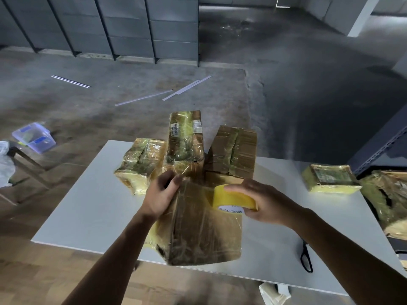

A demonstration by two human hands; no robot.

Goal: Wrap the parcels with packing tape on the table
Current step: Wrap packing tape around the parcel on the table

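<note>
A brown cardboard parcel (pixel 198 234) covered in glossy tape stands at the near edge of the white table (pixel 88 208). My left hand (pixel 159 194) grips its upper left corner. My right hand (pixel 262 201) holds a yellow roll of packing tape (pixel 231 198) pressed against the parcel's top right side. Behind it stand three taped parcels: a low one at the left (pixel 141 164), a tall one in the middle (pixel 186 137) and a brown one at the right (pixel 234 150).
A flat taped parcel (pixel 330 178) lies at the table's right. A torn bundle (pixel 387 201) sits at the right edge by a dark rack. Black scissors (pixel 306 257) lie near the front right. A clear plastic box (pixel 34 137) sits on the floor at the left.
</note>
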